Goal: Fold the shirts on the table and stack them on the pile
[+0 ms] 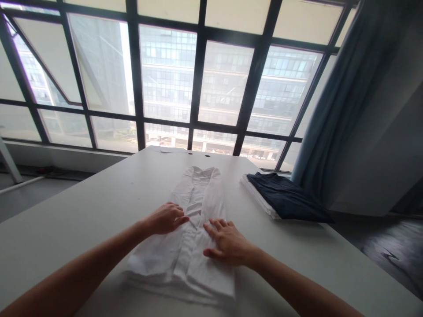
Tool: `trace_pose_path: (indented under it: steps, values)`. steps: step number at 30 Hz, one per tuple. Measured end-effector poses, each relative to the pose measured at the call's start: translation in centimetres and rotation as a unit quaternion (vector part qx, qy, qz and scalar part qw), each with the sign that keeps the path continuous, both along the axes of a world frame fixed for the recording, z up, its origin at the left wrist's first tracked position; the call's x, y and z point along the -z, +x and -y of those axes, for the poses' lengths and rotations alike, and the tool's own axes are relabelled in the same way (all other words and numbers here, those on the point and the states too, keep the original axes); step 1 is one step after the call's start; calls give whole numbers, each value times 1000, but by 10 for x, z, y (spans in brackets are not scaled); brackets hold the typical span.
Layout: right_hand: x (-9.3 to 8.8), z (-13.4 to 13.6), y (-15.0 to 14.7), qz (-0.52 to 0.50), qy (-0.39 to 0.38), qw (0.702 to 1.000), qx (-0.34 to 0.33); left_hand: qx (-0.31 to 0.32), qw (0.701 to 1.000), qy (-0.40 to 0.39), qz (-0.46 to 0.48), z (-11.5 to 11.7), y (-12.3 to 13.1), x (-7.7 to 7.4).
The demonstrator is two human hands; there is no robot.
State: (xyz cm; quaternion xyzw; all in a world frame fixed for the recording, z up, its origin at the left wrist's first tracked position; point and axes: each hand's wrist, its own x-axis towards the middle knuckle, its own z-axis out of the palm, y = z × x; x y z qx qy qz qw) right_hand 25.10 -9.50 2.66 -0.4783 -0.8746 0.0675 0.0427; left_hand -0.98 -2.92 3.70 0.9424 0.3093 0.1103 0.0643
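A white shirt (194, 264) lies lengthwise on the white table, its sides folded inward and its collar end pointing toward the window. Creases run down its middle. My left hand (167, 218) rests on the shirt's left side, thumb apart from the fingers and nothing visibly gripped. On the right half of the shirt, my right hand (228, 242) lies palm down with its fingers spread. Both palms hide small patches of the cloth.
To the right on the table (82, 220) sits a stack of folded clothes, dark navy cloth (287, 196) over white cloth (261, 200). Tall black-framed windows (194, 79) stand behind the table. A blue-grey curtain (333, 114) hangs at the right.
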Motion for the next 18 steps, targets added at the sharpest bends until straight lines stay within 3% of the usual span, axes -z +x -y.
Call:
trace_pose_path:
  steps: [3,5,7,12,18]
  values:
    - [-7,6,-10,-85,49,994,-39,106,990,39,80,16,14,5]
    - [-2,-14,-3,-113,82,990,-36,190,979,26,69,27,21,10]
    - [7,-48,13,-89,75,993,-28,229,973,-13,36,35,25,12]
    - [28,-146,53,0,-23,999,35,228,969,-95,2,35,23,7]
    - [32,-238,75,43,-40,987,151,212,968,-137,-6,31,23,1]
